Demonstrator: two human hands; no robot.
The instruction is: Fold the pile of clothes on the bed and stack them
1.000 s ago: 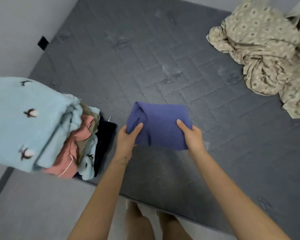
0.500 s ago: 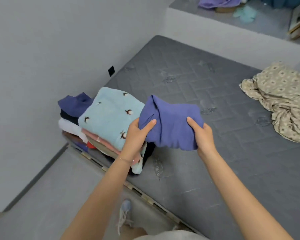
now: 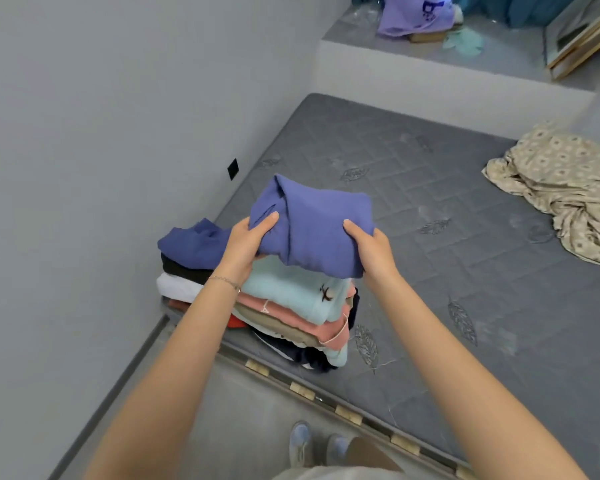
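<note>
A folded blue-violet garment [image 3: 312, 230] hangs just above a stack of folded clothes [image 3: 302, 306] at the near left corner of the grey mattress [image 3: 465, 289]. My left hand [image 3: 245, 244] grips its left edge and my right hand [image 3: 373, 249] grips its right edge. The top of the stack is a light blue piece with small dark motifs; pink, beige and dark pieces lie under it. A second stack [image 3: 191, 261] behind it, by the wall, has a blue piece on top, then black and white ones.
A crumpled beige patterned sheet [image 3: 565, 195] lies at the mattress's right side. The grey wall [image 3: 101, 168] runs along the left. A raised ledge [image 3: 465, 57] behind the bed holds a purple bag and a leaning frame. My shoes [image 3: 312, 445] stand on the floor by the bed edge.
Both hands carried the blue-violet garment left from the open mattress to a spot over the light blue top of the stack. The view swung left and up.
</note>
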